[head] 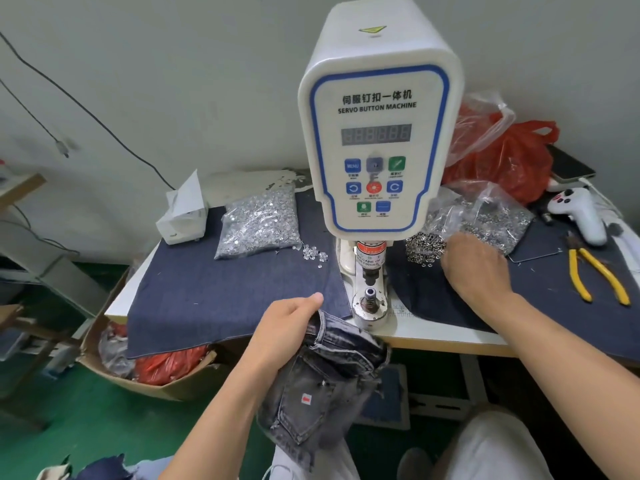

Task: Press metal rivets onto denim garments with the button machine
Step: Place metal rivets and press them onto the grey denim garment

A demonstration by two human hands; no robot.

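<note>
The white servo button machine (pixel 377 140) stands at the table's middle, its lower die (pixel 370 295) bare under the press head. My left hand (pixel 287 327) grips the waistband of a grey denim garment (pixel 325 382) that hangs off the table's front edge, just left of the die. My right hand (pixel 474 268) reaches palm down into a loose pile of metal rivets (pixel 424 249) spilled from a clear bag (pixel 485 216) right of the machine; its fingertips are hidden among the rivets.
A second clear bag of silvery rivet parts (pixel 259 226) lies left of the machine on dark blue cloth (pixel 214 292). Yellow pliers (pixel 599 275), a white handheld controller (pixel 581 213) and red bags (pixel 509 161) sit at the right. A tissue box (pixel 183 216) stands back left.
</note>
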